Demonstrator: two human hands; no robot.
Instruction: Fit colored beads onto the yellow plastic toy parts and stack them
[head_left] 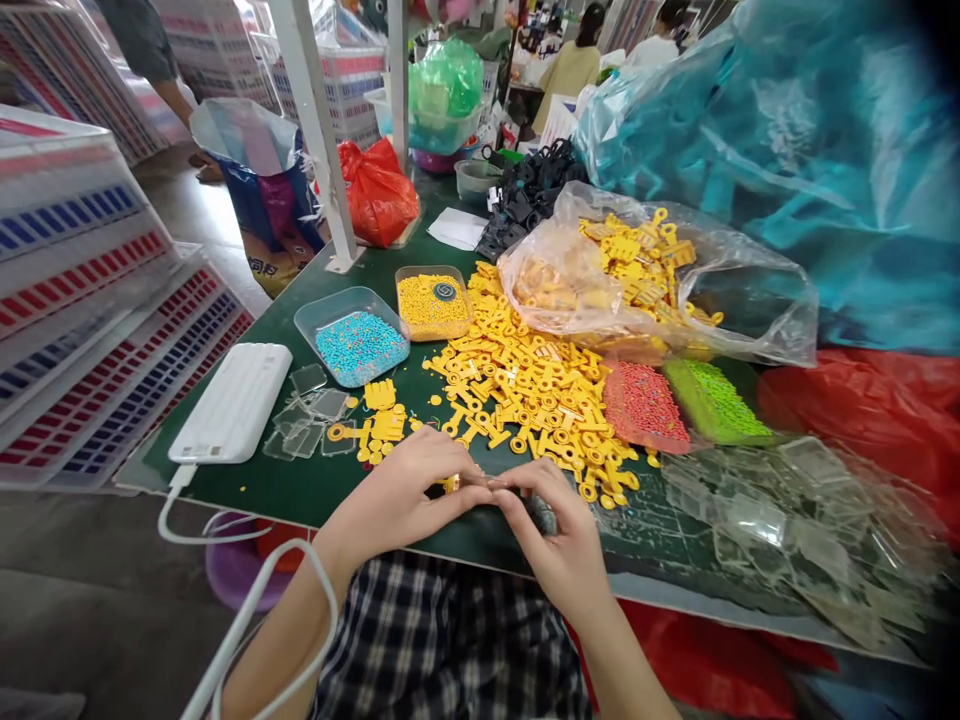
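My left hand (397, 492) pinches a small yellow plastic piece (451, 484) at its fingertips. My right hand (551, 530) meets it there and curls around a dark grey piece (541, 516), partly hidden by the fingers. Just beyond my hands spreads a heap of flat yellow plastic parts (532, 395) on the dark green table (247, 495). Behind it lies a clear bag of yellow parts (645, 285). Small trays hold blue beads (358, 347), yellow beads (433, 305), red beads (645, 407) and green beads (712, 402).
A white power bank (232, 403) with its cable and clear plastic squares (307, 420) lie at the table's left. Black parts (529, 195) and loose clear sheets (772, 520) also lie on it. Striped crates (82, 300) stand left; people work in the background.
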